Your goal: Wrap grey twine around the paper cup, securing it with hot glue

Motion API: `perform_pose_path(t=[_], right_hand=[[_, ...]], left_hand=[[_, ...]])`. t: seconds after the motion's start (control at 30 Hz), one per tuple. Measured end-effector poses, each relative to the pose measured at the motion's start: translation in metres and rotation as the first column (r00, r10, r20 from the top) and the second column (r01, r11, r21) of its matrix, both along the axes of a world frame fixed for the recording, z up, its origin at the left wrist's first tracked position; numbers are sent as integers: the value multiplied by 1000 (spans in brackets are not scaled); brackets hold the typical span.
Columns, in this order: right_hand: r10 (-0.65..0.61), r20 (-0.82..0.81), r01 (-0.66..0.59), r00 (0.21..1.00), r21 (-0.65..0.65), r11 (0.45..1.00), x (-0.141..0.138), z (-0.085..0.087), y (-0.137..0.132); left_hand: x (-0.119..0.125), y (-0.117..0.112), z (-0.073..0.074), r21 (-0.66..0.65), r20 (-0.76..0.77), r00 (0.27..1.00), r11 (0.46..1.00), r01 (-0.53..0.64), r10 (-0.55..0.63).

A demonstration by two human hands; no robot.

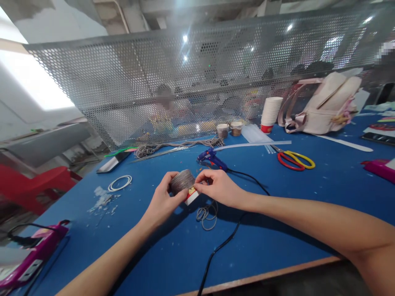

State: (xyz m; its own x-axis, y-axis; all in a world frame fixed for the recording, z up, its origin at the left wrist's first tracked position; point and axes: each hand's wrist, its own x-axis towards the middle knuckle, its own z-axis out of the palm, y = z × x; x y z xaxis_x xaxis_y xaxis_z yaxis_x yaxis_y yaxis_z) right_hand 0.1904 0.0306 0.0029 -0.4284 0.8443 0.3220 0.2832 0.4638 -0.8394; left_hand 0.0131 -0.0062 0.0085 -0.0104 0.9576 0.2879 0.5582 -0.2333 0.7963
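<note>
A paper cup (183, 182), wound over most of its side with grey cord, is tilted above the blue table. A strip printed red, yellow and white stays bare at one end. My left hand (163, 200) is closed around the cup, thumb along its near side. With thumb and forefinger together, my right hand (220, 188) pinches the grey cord against the cup's right side; the fingertips partly hide the cord there. Loose loops of grey cord (207, 215) lie on the table just below. Behind my right hand lies a blue glue gun (212, 158) with a black cable.
Red-and-yellow scissors (295, 160), clear glue sticks (253, 144), a cord bundle (151, 149) and stacked paper cups (270, 113) lie farther back. A pink bag (324, 107) rests before the perforated metal screen (123, 94). A white ring (120, 183) and purple power strip (33, 263) are left.
</note>
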Motion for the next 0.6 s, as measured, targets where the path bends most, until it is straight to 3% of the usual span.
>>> perform_pose_path(t=[0.6], right_hand=[[8,-32,-10,999,-51,999,-2,-2,0]], left_hand=[[-3,-2,-3,70,-48,999,998,-5,8]])
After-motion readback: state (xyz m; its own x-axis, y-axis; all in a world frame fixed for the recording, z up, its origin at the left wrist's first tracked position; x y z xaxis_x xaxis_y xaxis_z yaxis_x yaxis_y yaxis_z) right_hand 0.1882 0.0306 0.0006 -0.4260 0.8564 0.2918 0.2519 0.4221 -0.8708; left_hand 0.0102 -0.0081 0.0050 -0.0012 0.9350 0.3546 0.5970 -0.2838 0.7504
